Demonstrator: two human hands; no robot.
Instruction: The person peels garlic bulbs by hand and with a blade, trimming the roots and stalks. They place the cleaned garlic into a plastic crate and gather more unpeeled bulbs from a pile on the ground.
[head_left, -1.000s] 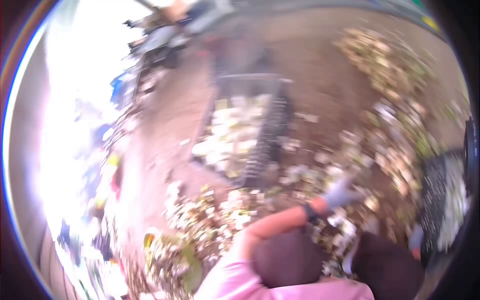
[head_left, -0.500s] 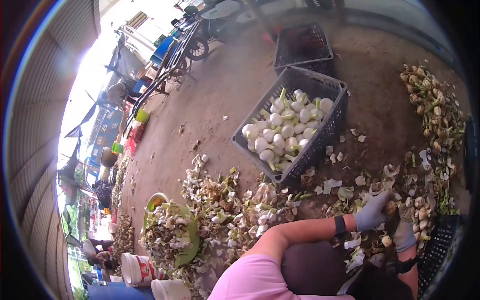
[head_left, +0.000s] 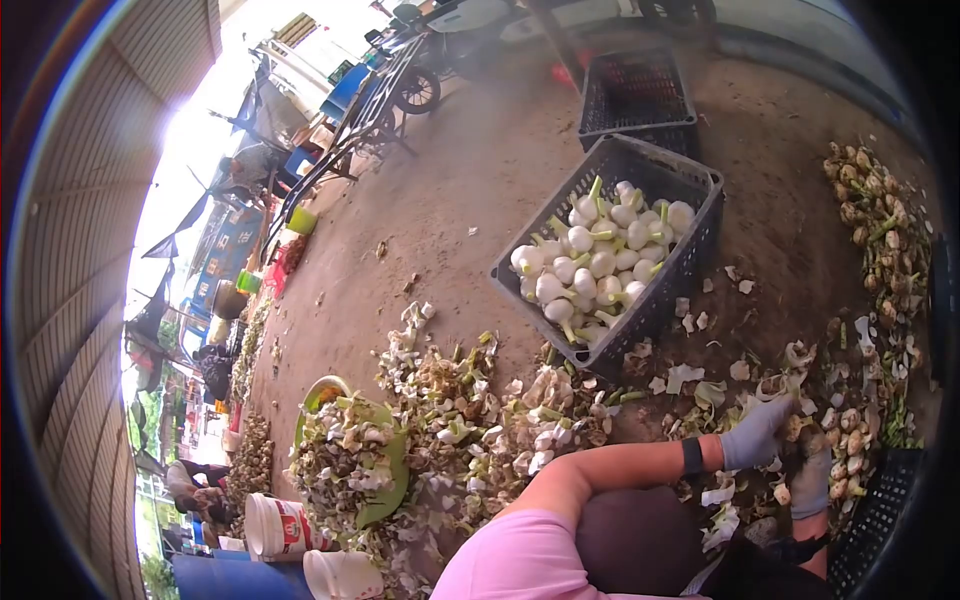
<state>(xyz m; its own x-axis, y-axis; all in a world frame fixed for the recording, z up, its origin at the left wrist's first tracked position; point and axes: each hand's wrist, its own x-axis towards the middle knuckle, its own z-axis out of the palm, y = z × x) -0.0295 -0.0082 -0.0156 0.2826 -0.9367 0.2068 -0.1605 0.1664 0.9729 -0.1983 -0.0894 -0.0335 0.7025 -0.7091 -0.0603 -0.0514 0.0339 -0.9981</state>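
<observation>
My left hand [head_left: 757, 436], in a pale grey glove, is curled around a brownish garlic bulb [head_left: 793, 428] at the lower right. Close beside it is my right hand [head_left: 811, 482], also gloved, with dirty fingertips turned toward the bulb. Its fingers look closed, but what they hold is hidden. Unpeeled garlic bulbs [head_left: 852, 445] lie on the ground just right of both hands. Loose garlic skins [head_left: 720, 495] are scattered below and around them. Farther up stands a dark plastic crate [head_left: 706, 218] holding many clean white garlic bulbs [head_left: 602, 262] with short green stems.
Another dark crate [head_left: 690, 105] stands behind the filled one. A perforated black crate [head_left: 875, 525] is at my lower right. Unpeeled garlic [head_left: 870, 195] lines the right side. Trimmings [head_left: 500, 415] surround a green basin [head_left: 393, 480] at left, with white buckets [head_left: 262, 525] nearby.
The whole view has shifted slightly, so the crates and trimmings sit farther right. Both hands stay close together around the bulb, with only a small movement.
</observation>
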